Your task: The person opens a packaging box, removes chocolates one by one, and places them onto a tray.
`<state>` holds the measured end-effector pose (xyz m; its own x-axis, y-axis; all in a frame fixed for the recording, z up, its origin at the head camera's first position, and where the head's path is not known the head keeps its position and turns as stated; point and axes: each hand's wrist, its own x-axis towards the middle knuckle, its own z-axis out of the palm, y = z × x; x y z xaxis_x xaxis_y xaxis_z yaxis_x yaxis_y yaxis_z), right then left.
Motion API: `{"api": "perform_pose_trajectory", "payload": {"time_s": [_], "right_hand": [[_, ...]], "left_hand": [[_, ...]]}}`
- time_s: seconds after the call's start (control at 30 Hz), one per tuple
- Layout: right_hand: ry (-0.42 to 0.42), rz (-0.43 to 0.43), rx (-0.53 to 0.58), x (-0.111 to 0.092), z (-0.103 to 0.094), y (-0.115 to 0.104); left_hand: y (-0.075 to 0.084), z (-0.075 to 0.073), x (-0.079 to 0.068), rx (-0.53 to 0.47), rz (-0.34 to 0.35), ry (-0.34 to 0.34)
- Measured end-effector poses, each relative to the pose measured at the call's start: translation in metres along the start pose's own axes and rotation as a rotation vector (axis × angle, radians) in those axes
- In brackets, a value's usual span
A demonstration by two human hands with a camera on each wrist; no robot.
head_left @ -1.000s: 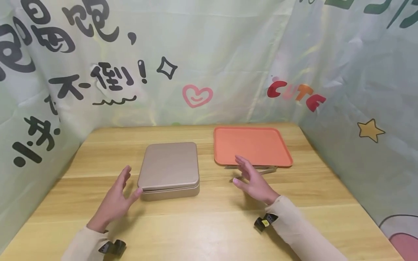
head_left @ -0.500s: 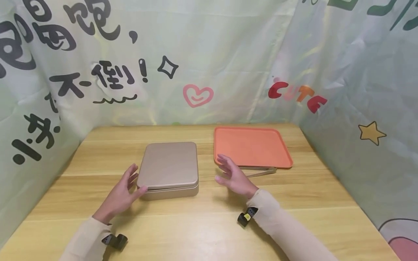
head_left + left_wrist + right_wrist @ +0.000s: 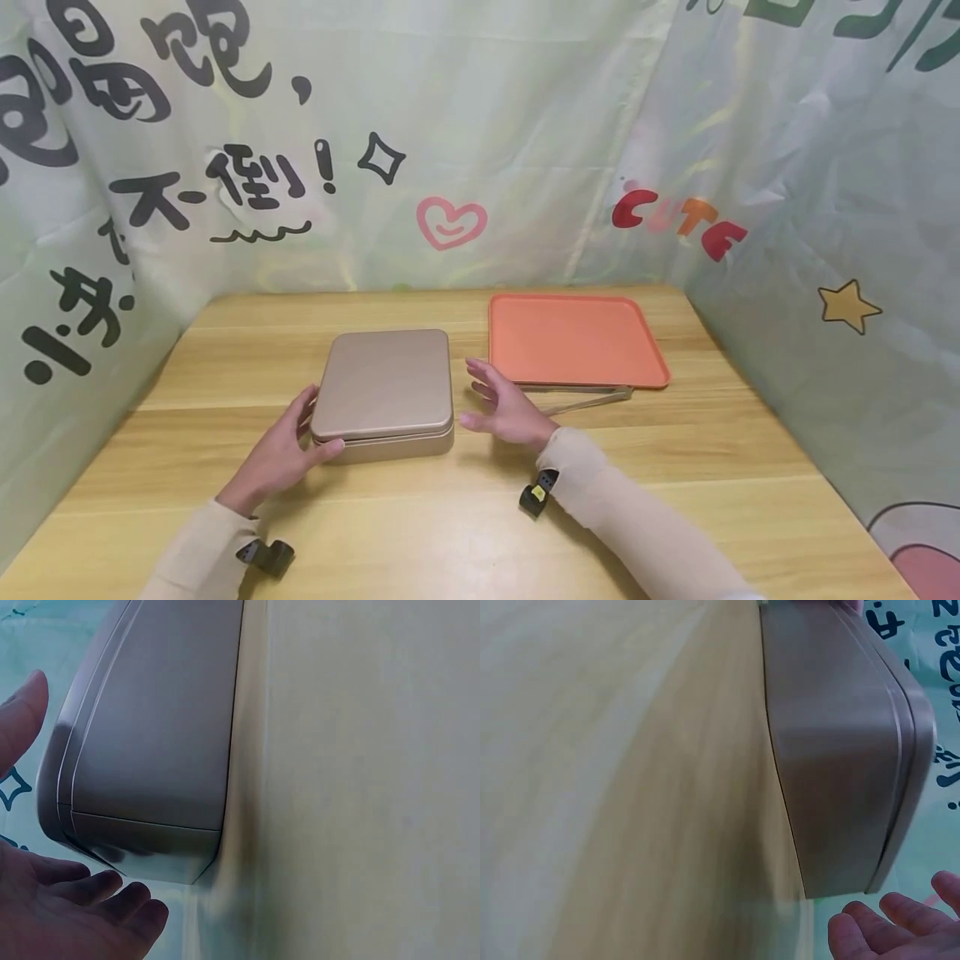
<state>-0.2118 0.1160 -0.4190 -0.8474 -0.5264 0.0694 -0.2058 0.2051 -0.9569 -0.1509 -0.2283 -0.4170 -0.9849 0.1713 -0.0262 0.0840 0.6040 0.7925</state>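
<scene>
Across the wooden desk (image 3: pixel 420 533), an orange tray (image 3: pixel 573 337) lies right of the lidded tin (image 3: pixel 382 383) and slightly behind it. The tin rests flat between your hands. Your left grip (image 3: pixel 279 457) is spread at its front-left corner; whether it touches, I cannot tell. Your right grip (image 3: pixel 512 412), also spread, is just right of the tin, apart. You seem to be reaching to bracket it; the next move likely calls for easing the right grip against the tin's right side. What look like tongs (image 3: pixel 592 402) lie farther right of the tin.

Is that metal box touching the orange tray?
Apart: the head view shows a strip of wooden tabletop between the box and the tray.
</scene>
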Motion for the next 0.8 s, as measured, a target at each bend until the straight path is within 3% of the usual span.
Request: {"api": "perform_pose_trajectory", "payload": {"time_s": [0.37, 0.8], "right_hand": [[-0.038, 0.038, -0.1, 0.009, 0.018, -0.003], [0.006, 0.06, -0.201, 0.01, 0.022, -0.007]], "left_hand": [[0.0, 0.002, -0.001, 0.02, -0.016, 0.011], [0.001, 0.003, -0.001, 0.021, 0.019, 0.029]]}}
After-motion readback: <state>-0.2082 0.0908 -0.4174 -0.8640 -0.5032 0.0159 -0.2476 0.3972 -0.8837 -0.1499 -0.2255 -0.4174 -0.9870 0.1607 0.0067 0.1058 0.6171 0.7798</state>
